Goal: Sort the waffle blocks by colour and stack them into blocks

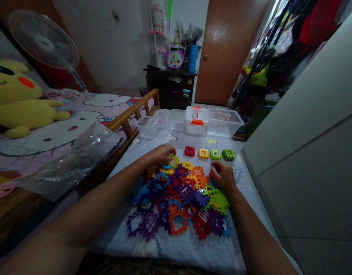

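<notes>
My left hand [161, 154] is closed at the far left edge of a pile of toothed plastic building tiles [176, 194], its fingertips pinching a lime-green tile [173, 161]. At the pile's far right edge is my right hand [223, 176], fingers curled together; a bit of orange shows by the fingertips, and what they hold is hidden. The pile mixes purple, orange, red, blue, yellow and green tiles, some with window frames. Beyond it lies a row of tile stacks: red [189, 151], yellow [203, 153], lime [216, 154] and darker green [229, 154].
Clear plastic bins [224, 122] and a lidded box with orange latches [196, 121] line the table's far end. A wooden bed rail [130, 116] and a clear plastic bag [78, 160] are at left. A pale cabinet [307, 152] flanks the right side.
</notes>
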`<state>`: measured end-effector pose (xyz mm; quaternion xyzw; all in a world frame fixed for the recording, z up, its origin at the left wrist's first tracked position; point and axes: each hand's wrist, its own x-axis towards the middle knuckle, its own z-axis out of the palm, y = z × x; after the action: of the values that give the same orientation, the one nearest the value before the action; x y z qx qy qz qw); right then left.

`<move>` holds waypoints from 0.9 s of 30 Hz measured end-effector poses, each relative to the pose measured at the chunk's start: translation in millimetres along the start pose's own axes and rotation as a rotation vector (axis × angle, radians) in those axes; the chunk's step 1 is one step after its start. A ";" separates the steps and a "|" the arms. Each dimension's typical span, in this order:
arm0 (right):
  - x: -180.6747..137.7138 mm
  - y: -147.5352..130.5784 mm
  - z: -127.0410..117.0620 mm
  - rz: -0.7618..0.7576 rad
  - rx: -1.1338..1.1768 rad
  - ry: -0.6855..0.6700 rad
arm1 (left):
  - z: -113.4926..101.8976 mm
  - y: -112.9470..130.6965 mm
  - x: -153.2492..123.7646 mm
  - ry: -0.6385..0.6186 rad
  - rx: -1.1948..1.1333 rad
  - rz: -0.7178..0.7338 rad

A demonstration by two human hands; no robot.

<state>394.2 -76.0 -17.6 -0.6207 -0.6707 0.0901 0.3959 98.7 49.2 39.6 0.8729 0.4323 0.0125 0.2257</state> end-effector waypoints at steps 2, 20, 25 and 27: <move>-0.1 1.0 0.4 0.009 0.007 -0.010 | -0.3 -1.8 0.2 -0.003 -0.073 0.002; -0.2 3.4 1.1 0.003 -0.015 -0.021 | 6.0 -28.8 23.2 -0.047 -0.053 -0.044; 0.5 0.7 -1.9 0.012 0.013 0.003 | 0.2 -15.6 19.8 -0.108 0.098 -0.037; 1.1 -0.1 -3.7 0.023 0.030 0.035 | -2.2 -9.1 20.7 -0.128 0.148 -0.046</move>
<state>396.6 -76.4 -14.6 -0.6239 -0.6551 0.0937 0.4158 104.3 70.6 34.2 0.8762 0.4365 -0.0805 0.1877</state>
